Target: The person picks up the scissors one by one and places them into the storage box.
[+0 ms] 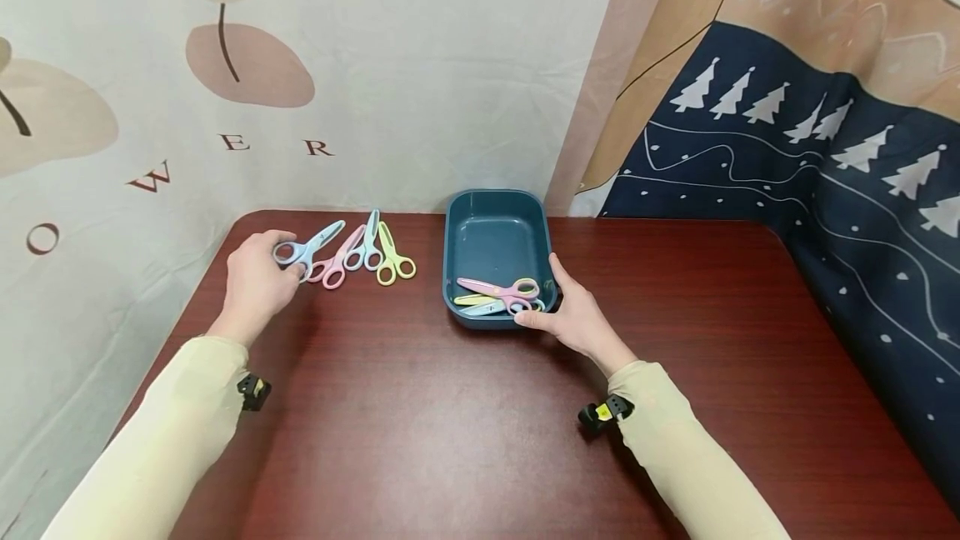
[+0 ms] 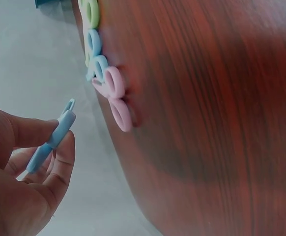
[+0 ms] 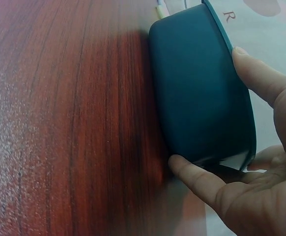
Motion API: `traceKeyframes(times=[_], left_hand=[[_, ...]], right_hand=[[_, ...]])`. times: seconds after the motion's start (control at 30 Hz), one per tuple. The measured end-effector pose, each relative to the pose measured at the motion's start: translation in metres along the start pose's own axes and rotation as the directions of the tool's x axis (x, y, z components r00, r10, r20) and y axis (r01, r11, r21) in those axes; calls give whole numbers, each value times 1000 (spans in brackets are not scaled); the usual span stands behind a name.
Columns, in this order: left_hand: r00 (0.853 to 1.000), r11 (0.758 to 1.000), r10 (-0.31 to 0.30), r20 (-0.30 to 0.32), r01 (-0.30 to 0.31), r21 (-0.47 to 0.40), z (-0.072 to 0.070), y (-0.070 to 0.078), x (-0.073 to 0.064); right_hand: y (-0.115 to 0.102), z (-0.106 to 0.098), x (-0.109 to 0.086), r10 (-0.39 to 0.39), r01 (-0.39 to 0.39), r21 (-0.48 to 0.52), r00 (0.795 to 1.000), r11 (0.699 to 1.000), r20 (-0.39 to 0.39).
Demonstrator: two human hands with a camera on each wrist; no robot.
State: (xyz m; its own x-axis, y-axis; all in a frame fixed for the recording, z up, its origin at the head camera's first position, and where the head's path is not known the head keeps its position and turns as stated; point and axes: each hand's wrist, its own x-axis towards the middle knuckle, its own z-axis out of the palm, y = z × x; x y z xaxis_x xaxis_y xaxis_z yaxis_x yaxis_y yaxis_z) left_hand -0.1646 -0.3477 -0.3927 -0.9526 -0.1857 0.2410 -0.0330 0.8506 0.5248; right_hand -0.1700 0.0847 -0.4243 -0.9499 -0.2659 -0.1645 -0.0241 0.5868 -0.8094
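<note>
Left fingers [image 1: 279,236] pinch light-blue scissors [image 1: 307,250] — right fingers [image 1: 562,275] grip a dark-blue tray [image 1: 491,248].

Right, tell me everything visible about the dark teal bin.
The dark teal bin is rounded, rectangular and open-topped, with smooth, plastic-looking walls. It stands upright on the table, near the far edge. Inside, at its near end, pink scissors lie over yellow scissors and blue scissors. The right hand grips its near right corner.

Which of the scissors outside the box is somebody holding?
The leftmost blue scissors, pinched by the left hand. The pink scissors, second blue scissors and yellow-green scissors lie unheld on the table.
</note>
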Motion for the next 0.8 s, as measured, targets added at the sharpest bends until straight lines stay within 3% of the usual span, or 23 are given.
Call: traceKeyframes(times=[0.8], left_hand=[[999,997,46,11,-45,-64,12,36,-1]], right_hand=[[0,1,-1,-2,2,-17,1000,1000,-1]])
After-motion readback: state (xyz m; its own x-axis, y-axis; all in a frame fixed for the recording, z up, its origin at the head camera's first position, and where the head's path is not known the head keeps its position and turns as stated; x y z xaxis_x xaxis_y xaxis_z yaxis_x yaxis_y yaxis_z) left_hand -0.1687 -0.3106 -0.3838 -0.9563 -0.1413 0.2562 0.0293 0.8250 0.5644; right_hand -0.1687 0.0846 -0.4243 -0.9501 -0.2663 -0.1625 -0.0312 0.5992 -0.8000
